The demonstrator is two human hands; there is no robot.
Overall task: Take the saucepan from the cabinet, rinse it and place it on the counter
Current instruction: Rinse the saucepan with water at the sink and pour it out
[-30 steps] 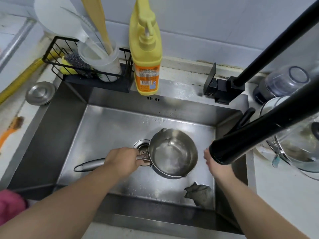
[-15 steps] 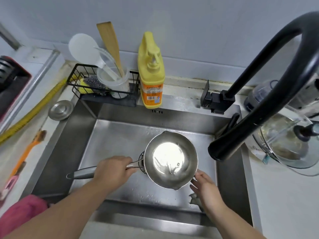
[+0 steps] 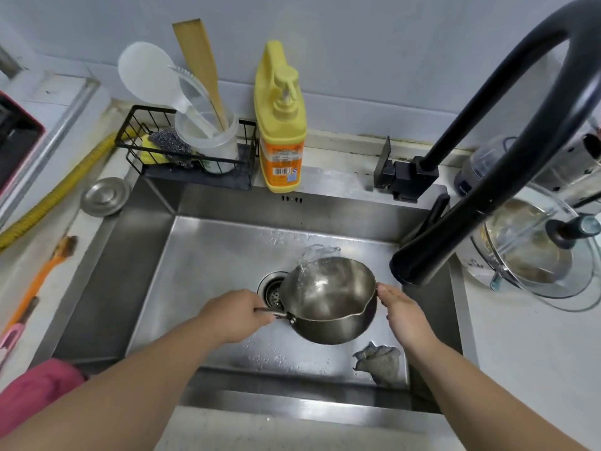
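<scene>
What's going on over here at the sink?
A person is rinsing a small steel saucepan over the sink. The left hand grips the handle and tips the pan away from them, so water spills over its far rim toward the drain. The right hand rests flat against the pan's side, fingers straight. No water runs from the black faucet. A grey cloth lies in the sink's near corner. The pan has not yet gone to the counter.

steel saucepan tilted over steel sink drain, grey cloth front-right in sink, yellow soap bottle behind sink, black wire rack left of bottle
</scene>
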